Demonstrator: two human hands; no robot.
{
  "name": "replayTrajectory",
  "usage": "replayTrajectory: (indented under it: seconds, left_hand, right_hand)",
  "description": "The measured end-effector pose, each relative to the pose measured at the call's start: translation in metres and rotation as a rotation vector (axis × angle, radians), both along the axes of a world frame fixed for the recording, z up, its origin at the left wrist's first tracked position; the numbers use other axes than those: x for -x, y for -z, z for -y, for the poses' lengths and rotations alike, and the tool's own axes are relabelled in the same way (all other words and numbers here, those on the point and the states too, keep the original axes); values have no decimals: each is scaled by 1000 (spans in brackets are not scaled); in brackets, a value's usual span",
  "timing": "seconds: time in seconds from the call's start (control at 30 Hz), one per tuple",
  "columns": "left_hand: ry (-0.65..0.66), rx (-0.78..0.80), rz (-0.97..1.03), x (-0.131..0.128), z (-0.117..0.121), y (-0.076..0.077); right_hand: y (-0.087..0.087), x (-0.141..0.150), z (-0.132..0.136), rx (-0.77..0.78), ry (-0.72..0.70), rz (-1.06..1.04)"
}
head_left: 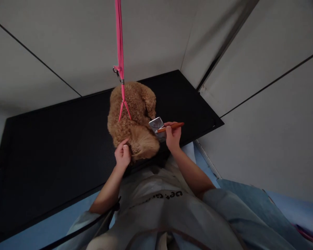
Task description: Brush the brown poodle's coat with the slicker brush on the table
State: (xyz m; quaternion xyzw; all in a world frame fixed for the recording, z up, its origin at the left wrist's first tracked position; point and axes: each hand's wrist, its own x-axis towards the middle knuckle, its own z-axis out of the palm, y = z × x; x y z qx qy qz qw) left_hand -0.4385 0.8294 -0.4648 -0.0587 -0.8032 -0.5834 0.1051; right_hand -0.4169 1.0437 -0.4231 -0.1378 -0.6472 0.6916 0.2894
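Fingers of my right hand are wrapped around the orange handle of a brush, whose flat, silvery metal head points left, toward the brown, curly-coated dog in front of me. Brush head and coat look close together at the right side of the dog; I cannot tell whether the pins touch it. My left hand is at the near left edge of the dog, thumb and forefinger brought together, pinching the fur there. Just right of that pinch, the near part of the coat looks smoother and straighter than the tight curls farther back. The dog is on the black table, close to the edge nearest me and right of its middle. A pink leash hangs down from above, with a metal clip on it, and forks into two strands that lie over the dog's back. Behind the table rises a grey wall with dark seams. Below my arms I see my pale apron, with dark lettering across it.
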Motion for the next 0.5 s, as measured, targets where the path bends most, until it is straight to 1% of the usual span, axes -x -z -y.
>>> replayTrajectory:
  seconds: [0.03, 0.1, 0.13, 0.17, 0.27, 0.3, 0.33, 0.4, 0.43, 0.47, 0.5]
  left_hand:
    - [12, -50, 20, -1, -2, -2]
    - [30, -157, 32, -2, -6, -7]
    - [40, -202, 26, -3, -8, -9]
    - [53, -237, 14, -3, -10, -11]
    - [84, -292, -28, -5, -14, -15]
    - [85, -294, -38, -7, -16, -15]
    - [77, -293, -49, -8, -16, -16]
    - [47, -272, -57, -10, -18, -16]
    - [27, -251, -51, -11, -19, -17]
    - [6, -230, -42, -12, -19, -17]
    - [-12, -212, -27, -14, -20, -17]
  right_hand:
    - [0, -2, 1, -34, -93, -7]
    - [-1, -6, 4, -94, -327, 43]
    - [-1, -6, 4, -99, -372, 80]
    - [-2, -5, 3, -87, -339, 105]
    - [-9, -1, -4, -47, 4, 54]
    - [-12, 0, -4, -71, 37, 26]
    - [-15, 0, -5, -111, -22, 17]
    - [-18, 0, -3, -179, -284, 64]
    - [-19, 1, -3, -184, -379, 105]
    - [-20, 3, -3, -170, -396, 140]
    - [-21, 4, -5, -145, -329, 155]
